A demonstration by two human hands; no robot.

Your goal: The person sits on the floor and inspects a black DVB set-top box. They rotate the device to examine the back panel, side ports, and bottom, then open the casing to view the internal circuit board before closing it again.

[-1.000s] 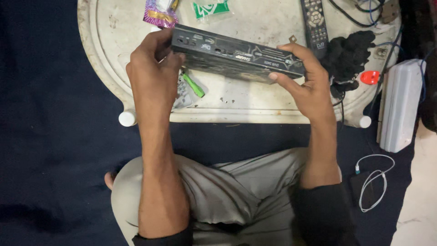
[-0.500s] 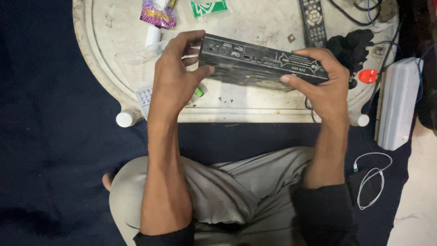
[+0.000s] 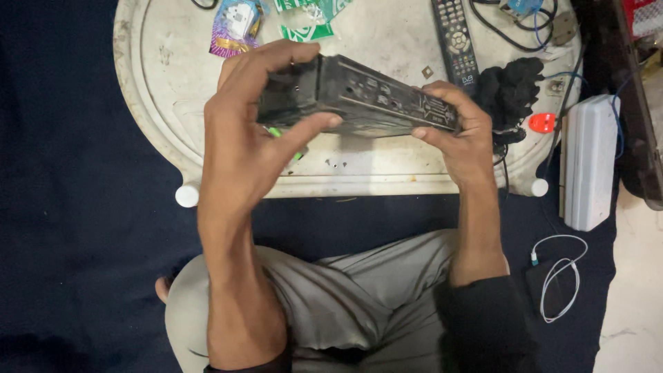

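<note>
Both my hands hold a black set-top box (image 3: 359, 97) above a worn white tray table (image 3: 159, 90). The box is long and flat, with its rear panel of ports turned towards me. My left hand (image 3: 252, 131) grips the box's left end, thumb underneath and fingers over the top. At the right end, my right hand (image 3: 459, 128) clamps the box between thumb and fingers. A green-handled tool (image 3: 280, 132) lies on the table under the box, mostly hidden by my left hand.
A black remote control (image 3: 454, 38) lies at the back right of the table, beside a black cloth (image 3: 511, 86) and cables. Colourful packets (image 3: 235, 27) sit at the back. A white rectangular box (image 3: 587, 162) and a white cable (image 3: 559, 276) lie on the dark floor mat at right.
The box has been lifted and tipped so its rear panel faces me more. My left hand has shifted its grip round the left end.
</note>
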